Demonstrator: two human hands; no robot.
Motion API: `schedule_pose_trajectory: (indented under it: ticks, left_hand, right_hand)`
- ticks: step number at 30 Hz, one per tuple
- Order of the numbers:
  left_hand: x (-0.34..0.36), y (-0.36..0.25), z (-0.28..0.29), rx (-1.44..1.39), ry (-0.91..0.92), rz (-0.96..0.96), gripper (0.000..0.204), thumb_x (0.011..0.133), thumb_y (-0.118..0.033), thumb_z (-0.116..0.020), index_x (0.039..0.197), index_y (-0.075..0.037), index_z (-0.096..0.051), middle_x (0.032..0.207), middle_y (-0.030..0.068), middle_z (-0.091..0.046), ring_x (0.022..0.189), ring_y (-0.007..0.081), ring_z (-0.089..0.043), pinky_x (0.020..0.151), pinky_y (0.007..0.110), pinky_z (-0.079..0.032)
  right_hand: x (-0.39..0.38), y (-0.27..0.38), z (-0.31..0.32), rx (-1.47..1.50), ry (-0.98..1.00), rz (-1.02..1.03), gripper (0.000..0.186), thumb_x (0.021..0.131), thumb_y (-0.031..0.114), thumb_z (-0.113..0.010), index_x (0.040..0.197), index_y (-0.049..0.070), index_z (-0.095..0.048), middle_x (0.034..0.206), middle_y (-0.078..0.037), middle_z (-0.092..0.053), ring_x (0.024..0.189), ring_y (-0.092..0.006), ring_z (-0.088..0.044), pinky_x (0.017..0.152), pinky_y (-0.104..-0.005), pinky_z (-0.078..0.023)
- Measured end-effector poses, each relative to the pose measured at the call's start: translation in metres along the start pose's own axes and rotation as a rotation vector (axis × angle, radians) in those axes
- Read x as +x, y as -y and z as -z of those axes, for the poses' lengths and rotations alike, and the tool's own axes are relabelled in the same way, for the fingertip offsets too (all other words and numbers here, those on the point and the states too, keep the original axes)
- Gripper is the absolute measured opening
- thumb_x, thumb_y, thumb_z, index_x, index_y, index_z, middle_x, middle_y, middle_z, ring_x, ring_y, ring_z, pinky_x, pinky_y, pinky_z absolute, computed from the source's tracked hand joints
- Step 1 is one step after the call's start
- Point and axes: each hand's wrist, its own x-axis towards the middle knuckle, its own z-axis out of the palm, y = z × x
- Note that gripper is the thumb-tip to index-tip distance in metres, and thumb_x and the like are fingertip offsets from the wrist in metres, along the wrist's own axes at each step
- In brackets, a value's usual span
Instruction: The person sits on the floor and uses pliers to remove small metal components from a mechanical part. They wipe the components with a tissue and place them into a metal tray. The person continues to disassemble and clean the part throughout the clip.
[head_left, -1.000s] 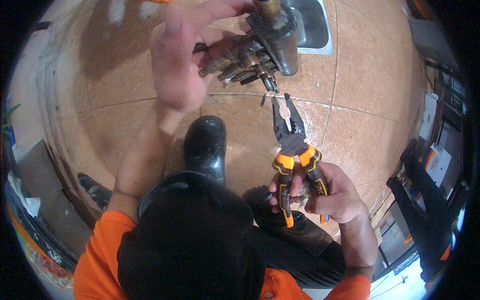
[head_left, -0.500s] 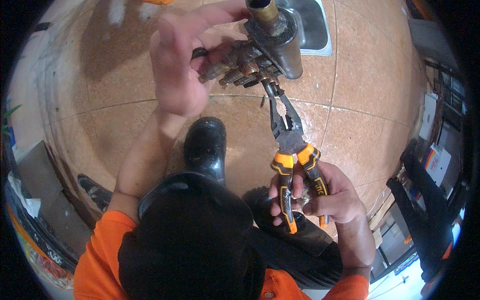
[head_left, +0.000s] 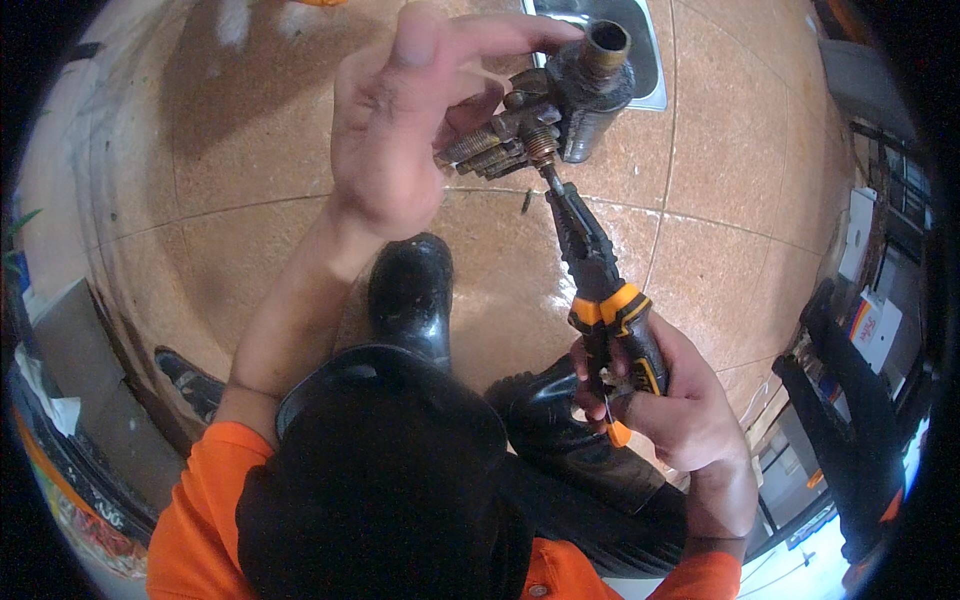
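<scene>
**Pliers nose on the valve's threaded stub**

The corroded brass valve fitting (head_left: 545, 110) is held up in the air above the tiled floor (head_left: 250, 190), in front of a steel floor drain (head_left: 645, 60). Your left hand (head_left: 400, 130) has its fingers wrapped around the fitting's left end, with the forefinger stretched over the top toward the open pipe mouth. Your right hand (head_left: 665, 400) has its fingers closed round the orange-and-black handles of the long-nose pliers (head_left: 590, 260), whose tips meet the small threaded stub on the fitting's underside; the nose looks nearly shut on it, though the exact bite is too small to make out.

To do this well, keep the pliers in line with the stub so the tips don't skid off the threads, and squeeze firmly before you turn. Brace the fitting hard with your left hand and keep that forefinger away from the tips. Your black rubber boots (head_left: 415, 290) stand directly below, so a slip could drop parts onto them.
</scene>
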Motion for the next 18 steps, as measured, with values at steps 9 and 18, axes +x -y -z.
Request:
schedule_pose_trajectory:
  ticks: [9,18]
  left_hand:
    - [0.007,-0.034,-0.022,0.617,0.172,-0.036,0.080,0.101,-0.062,-0.021,0.127,0.006,-0.055,0.096,0.0181,-0.070,0.083,0.0197,-0.069,0.074,0.027,-0.055]
    - [0.010,-0.018,-0.045,0.083,0.101,-0.104,0.077,0.101,-0.057,-0.035,0.128,0.013,-0.054,0.107,0.0219,-0.068,0.096,0.0230,-0.068,0.089,0.030,-0.052]
  right_hand:
    - [0.000,0.001,0.001,-0.927,-0.182,0.253,0.041,0.074,-0.008,-0.050,0.114,0.000,-0.046,0.098,-0.016,-0.052,0.089,-0.0307,-0.059,0.073,-0.0365,-0.048]
    - [0.005,-0.004,-0.001,-1.143,-0.309,0.330,0.049,0.069,-0.010,-0.049,0.117,-0.006,-0.044,0.106,-0.022,-0.052,0.100,-0.0393,-0.059,0.086,-0.0432,-0.048]
